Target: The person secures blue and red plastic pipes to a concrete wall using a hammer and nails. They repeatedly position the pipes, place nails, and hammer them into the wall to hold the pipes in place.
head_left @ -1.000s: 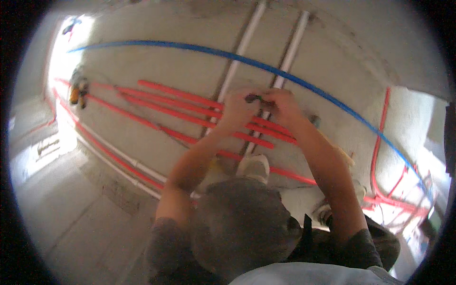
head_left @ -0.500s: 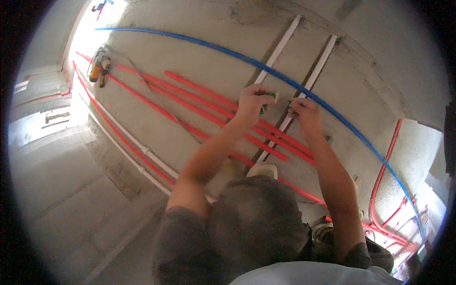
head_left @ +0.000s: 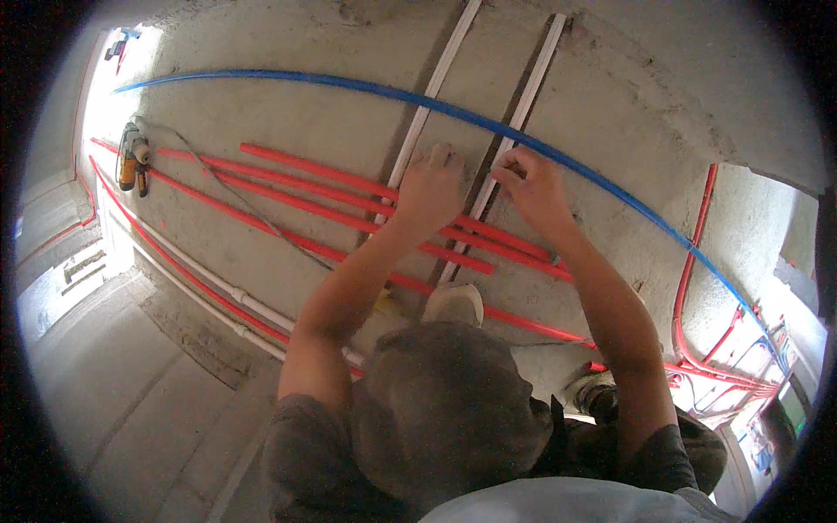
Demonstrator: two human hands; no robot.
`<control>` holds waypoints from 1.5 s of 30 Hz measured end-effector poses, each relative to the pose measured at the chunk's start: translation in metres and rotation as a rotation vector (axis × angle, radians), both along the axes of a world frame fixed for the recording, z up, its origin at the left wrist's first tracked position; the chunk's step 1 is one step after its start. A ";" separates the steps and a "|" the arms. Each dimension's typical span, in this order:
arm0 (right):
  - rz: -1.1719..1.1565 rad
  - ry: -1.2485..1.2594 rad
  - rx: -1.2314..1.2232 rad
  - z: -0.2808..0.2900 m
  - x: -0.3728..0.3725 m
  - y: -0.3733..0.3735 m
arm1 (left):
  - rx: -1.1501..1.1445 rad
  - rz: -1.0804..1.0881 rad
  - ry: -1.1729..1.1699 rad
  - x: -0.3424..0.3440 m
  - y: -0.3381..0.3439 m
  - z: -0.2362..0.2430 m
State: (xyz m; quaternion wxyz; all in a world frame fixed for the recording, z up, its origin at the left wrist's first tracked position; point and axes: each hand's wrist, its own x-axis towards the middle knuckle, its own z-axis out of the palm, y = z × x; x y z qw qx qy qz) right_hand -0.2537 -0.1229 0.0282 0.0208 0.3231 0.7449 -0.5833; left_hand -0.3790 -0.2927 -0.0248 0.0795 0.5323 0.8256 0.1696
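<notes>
My left hand [head_left: 430,190] is closed, its back towards the view and its fingers curled away. What it holds, if anything, is hidden behind the fingers. To its right, my right hand [head_left: 532,185] is pinched, with thumb and forefinger close together. Something tiny may sit at its fingertips, too small to make out. Both hands are held over the bare grey floor, below a long blue pipe [head_left: 384,90]. Beneath them run two white strips [head_left: 529,87] with dark grooves alongside, and several red pipes [head_left: 314,170] cross these strips.
A yellow and black power drill [head_left: 133,159] lies at the far left, its dark cable [head_left: 253,216] trailing across the red pipes. White pipes [head_left: 235,296] run along the left wall's foot. More red pipes [head_left: 697,253] climb at the right. A pale shoe [head_left: 455,303] stands in the middle.
The view has shifted, moving the floor and pipes leftward. My left hand has turned, and the small pale and green thing seen in it is now hidden. My right hand remains pinched.
</notes>
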 end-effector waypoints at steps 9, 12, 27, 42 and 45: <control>0.020 0.117 -0.089 0.013 0.008 -0.011 | 0.125 0.222 -0.700 0.010 0.019 0.087; 0.045 0.069 -0.121 0.024 0.010 -0.003 | 0.026 0.168 -0.750 0.003 0.026 0.093; 0.863 -0.522 0.726 0.022 0.190 0.061 | 0.090 0.463 0.025 -0.208 0.009 -0.051; 0.341 -0.226 0.067 0.061 0.060 0.028 | 0.000 0.427 0.032 -0.179 -0.001 -0.011; 0.294 -0.144 0.230 0.047 0.030 0.018 | 0.015 0.376 0.047 -0.188 -0.003 -0.032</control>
